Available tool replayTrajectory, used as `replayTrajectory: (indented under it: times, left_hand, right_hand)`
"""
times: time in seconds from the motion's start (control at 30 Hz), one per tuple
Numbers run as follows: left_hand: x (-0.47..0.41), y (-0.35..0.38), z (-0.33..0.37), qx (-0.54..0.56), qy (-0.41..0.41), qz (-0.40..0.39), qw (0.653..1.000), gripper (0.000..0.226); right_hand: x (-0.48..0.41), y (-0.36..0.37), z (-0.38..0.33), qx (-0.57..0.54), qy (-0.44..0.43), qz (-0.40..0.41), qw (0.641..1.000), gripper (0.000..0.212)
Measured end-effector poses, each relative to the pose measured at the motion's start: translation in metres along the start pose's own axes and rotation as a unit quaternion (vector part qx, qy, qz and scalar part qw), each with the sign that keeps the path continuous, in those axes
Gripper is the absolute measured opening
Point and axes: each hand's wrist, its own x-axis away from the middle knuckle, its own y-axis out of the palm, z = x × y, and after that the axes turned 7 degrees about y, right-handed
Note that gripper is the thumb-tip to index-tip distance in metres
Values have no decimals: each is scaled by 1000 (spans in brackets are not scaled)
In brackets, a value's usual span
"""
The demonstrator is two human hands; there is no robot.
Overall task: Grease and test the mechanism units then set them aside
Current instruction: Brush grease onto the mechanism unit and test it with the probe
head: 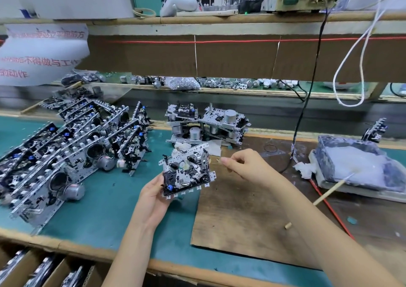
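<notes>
My left hand (153, 195) grips a metal mechanism unit (187, 170) by its lower left edge and holds it tilted above the green mat. My right hand (243, 166) hovers just right of the unit, its thumb and fingers pinching what looks like a small tan stick (218, 160) whose tip points at the unit's right edge. A tray of white grease (356, 168) lies to the right, with a long wooden stick (329, 192) resting in it. Several units (66, 155) stand in rows at the left. More units (208, 124) are stacked behind the held one.
A brown board (241, 216) covers the bench in front of me. A black cable (305, 102) and a red wire (334, 214) cross the right side, and a black rubber ring (270, 148) lies there too. Crumpled tissue (304, 169) sits by the tray. Boxes of units (44, 271) stand below the bench edge.
</notes>
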Motion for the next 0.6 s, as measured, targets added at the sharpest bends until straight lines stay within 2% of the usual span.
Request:
replayTrajectory:
  times: [0.33,0.6]
  left_hand:
    - [-5,-5,-2,1,-14,28,1000,35]
    - [-5,-5,-1,4,-8,24,1000,35]
  right_hand:
    - [1,8,-12,-5,-42,-3,999,53]
    - [1,9,-10,-41,-22,4,999,50]
